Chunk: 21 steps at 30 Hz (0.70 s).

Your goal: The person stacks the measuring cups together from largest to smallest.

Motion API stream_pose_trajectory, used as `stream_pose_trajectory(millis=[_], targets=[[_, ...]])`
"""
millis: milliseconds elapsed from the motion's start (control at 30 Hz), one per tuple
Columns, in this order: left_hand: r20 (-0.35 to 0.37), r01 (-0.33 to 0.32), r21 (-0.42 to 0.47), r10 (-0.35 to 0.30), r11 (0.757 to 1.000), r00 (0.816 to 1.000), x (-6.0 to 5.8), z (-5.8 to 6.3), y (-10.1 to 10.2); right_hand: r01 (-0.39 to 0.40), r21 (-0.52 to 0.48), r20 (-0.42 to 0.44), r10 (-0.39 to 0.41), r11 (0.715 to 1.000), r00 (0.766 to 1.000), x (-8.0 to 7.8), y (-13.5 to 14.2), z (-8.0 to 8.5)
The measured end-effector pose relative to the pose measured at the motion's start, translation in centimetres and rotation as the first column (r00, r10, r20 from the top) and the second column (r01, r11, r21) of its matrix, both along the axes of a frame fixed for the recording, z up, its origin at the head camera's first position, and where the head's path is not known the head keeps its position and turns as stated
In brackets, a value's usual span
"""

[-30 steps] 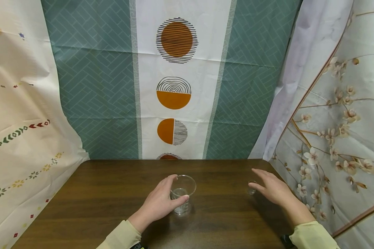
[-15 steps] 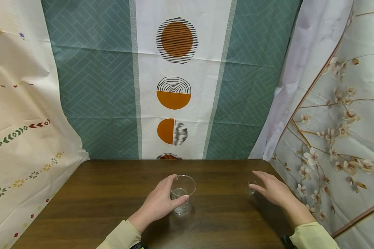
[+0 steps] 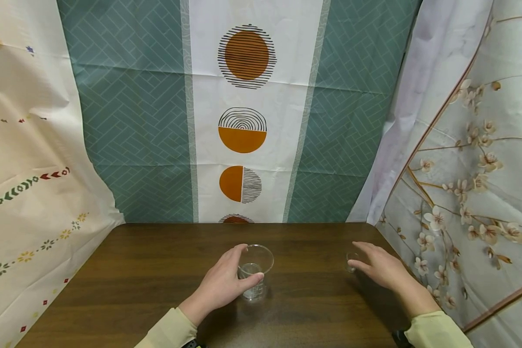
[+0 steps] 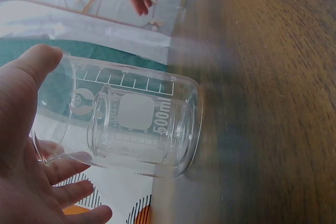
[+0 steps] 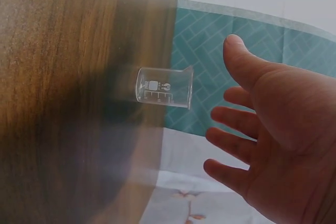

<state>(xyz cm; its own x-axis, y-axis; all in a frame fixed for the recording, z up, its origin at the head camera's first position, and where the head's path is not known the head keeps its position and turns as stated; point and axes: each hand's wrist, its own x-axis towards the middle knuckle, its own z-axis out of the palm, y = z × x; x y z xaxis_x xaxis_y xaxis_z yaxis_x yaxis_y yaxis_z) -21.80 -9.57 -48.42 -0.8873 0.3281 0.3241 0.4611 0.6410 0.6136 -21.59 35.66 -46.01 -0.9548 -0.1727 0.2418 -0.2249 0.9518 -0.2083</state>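
My left hand (image 3: pixel 226 280) grips a 500 ml glass beaker (image 4: pixel 147 74) near its rim, thumb on one side and fingers on the other. The beaker stands upright on the table, its base at the wood in the left wrist view. Nested inside it is a smaller glass beaker (image 4: pixel 134 116) with its own white markings. A third, much smaller beaker (image 5: pixel 165 88) stands upright on the table at the right. My right hand (image 3: pixel 384 263) hovers beside it with thumb and fingers spread apart, a gap showing between them and the glass in the right wrist view.
The brown wooden table (image 3: pixel 165 261) is bordered by hanging cloths. A green and white cloth (image 3: pixel 139 121) with orange circles hangs behind it. A cream cloth (image 3: pixel 35 135) hangs on the left and a flowered one (image 3: pixel 470 193) on the right.
The right hand's fingers have come down slightly beside the small beaker. The left hand and the two nested beakers have not moved.
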Motion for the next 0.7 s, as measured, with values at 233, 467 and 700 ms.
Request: stream_pose_trajectory(millis=[233,467,700], targets=[[0.006,0.002,0.001,-0.002,1.0,1.0,0.02,-0.02,0.0,0.012,0.001,0.033,-0.012,1.0,0.999,0.07,0.21,-0.21],[0.003,0.003,0.002,-0.003,1.0,1.0,0.02,-0.02,0.0,0.023,0.002,0.053,-0.023,1.0,0.998,-0.06,0.41,-0.58],[0.0,0.003,0.003,-0.003,1.0,1.0,0.02,-0.06,-0.01,0.033,0.004,0.073,-0.033,0.999,0.997,-0.25,0.56,-0.81]])
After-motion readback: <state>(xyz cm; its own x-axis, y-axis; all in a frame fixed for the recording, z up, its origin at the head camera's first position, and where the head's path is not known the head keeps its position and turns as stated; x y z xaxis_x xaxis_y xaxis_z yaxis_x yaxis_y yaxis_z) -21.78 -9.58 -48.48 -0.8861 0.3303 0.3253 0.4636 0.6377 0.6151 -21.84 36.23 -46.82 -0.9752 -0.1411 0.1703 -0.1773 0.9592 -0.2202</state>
